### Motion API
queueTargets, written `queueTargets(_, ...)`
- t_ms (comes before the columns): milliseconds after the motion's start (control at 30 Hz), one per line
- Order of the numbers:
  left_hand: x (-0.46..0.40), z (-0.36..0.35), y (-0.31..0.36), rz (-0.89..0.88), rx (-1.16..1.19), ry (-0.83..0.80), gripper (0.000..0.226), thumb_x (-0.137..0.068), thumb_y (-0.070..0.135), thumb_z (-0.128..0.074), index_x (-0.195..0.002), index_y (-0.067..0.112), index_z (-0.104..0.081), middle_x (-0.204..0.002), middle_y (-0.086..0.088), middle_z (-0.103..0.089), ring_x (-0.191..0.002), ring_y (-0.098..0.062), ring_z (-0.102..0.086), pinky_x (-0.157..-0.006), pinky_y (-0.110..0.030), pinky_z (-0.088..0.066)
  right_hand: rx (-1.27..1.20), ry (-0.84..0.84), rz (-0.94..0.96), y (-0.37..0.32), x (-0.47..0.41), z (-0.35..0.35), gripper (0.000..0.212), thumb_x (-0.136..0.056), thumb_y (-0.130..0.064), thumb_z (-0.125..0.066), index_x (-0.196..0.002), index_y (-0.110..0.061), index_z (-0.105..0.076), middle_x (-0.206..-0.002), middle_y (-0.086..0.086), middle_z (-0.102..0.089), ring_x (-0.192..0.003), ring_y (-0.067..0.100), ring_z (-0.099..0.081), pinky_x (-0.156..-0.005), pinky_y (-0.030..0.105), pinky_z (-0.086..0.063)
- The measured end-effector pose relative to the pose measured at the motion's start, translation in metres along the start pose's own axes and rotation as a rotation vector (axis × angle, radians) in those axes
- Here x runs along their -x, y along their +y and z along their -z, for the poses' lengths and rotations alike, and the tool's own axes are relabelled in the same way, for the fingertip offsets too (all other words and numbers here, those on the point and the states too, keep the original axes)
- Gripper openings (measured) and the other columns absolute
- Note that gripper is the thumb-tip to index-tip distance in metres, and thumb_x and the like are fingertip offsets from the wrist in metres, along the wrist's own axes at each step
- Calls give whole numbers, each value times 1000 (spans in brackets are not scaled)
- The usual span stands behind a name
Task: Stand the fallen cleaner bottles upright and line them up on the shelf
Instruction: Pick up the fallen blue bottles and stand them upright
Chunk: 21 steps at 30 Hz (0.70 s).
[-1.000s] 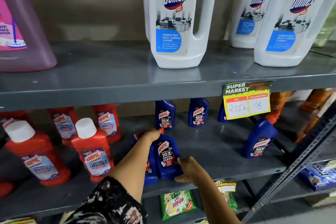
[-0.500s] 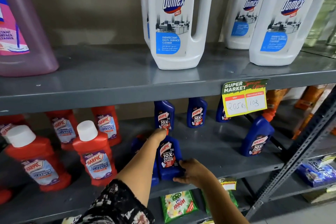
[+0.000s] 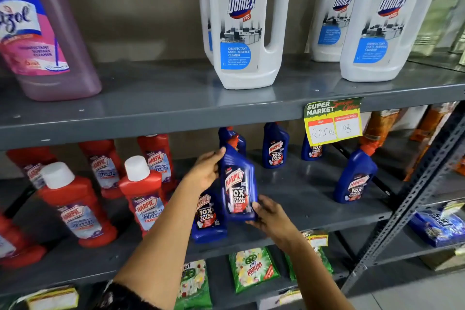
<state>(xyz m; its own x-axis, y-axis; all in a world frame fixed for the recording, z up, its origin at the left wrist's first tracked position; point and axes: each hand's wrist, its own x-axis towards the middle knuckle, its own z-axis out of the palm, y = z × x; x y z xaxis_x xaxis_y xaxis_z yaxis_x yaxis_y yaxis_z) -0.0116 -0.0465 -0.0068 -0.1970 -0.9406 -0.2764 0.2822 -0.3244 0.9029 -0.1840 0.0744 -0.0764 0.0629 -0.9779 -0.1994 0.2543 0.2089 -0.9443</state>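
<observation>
A blue Harpic bottle (image 3: 238, 184) with a red cap is held upright just above the middle shelf (image 3: 302, 199). My left hand (image 3: 205, 171) grips its upper left side and my right hand (image 3: 268, 214) cups its lower right corner. A second blue Harpic bottle (image 3: 207, 216) stands directly left of and below it, partly hidden by my left arm. Other blue bottles stand at the back (image 3: 274, 146) and another leans at the right (image 3: 354, 178).
Red Harpic bathroom cleaner bottles (image 3: 143, 199) crowd the left of the middle shelf. White Domex jugs (image 3: 244, 22) and a purple Lizol jug (image 3: 37, 38) stand on the upper shelf. A yellow price tag (image 3: 333, 122) hangs from its edge. Green detergent packets (image 3: 251, 269) lie below. A slanted metal brace (image 3: 407, 204) crosses the right.
The held blue bottle has been lifted up and slightly right, off the shelf surface, showing the second bottle beside it. Both hands rose with it.
</observation>
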Motion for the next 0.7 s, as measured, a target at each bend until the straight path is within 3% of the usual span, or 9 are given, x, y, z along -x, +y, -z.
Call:
queueTargets(167, 16, 11, 22, -181, -5, 43, 10, -80, 20, -74, -83, 16, -65, -66, 6, -78, -61, -6, -74, -49, -16, -55, -186, -35, 62, 1, 8, -13, 26, -88, -20, -61, -111, -8, -61, -107, 13, -71, -95, 24, -70, -70, 28, -61)
queueTargets(300, 24, 23, 21, -232, 22, -6, 5, -75, 22, -78, -76, 18, -76, -77, 1, -80, -71, -11, -76, -55, -18, -57, -198, -61, 86, 9, 12, -19, 44, -77, -27, -71, -115, -6, -61, -109, 14, -73, -100, 28, -71, -71, 29, -61)
queueTargets(400, 30, 28, 19, -241, 5, -30, 13, -72, 24, -78, -82, 17, -74, -77, 0, -79, -71, -12, -75, -57, -20, -58, -175, -60, 100, 12, 13, -20, 43, -75, -30, -72, -112, -10, -64, -108, 13, -74, -99, 27, -71, -71, 29, -60)
queueTargets(533, 33, 28, 20, -264, -75, -40, 7, -85, 19, -68, -91, 15, -68, -76, 3, -79, -71, -9, -74, -59, -19, -58, -125, -78, 136, 13, 15, -20, 39, -79, -32, -69, -113, -12, -65, -110, 11, -74, -101, 25, -71, -72, 26, -60)
queueTargets(700, 34, 6, 17, -228, -370, -142, 14, -90, 27, -61, -102, 19, -60, -96, 3, -72, -87, -13, -69, -73, -27, -56, -13, 23, 151, 16, 9, 0, 25, -94, -20, -54, -117, -14, -62, -108, 4, -73, -100, 19, -70, -74, 25, -59)
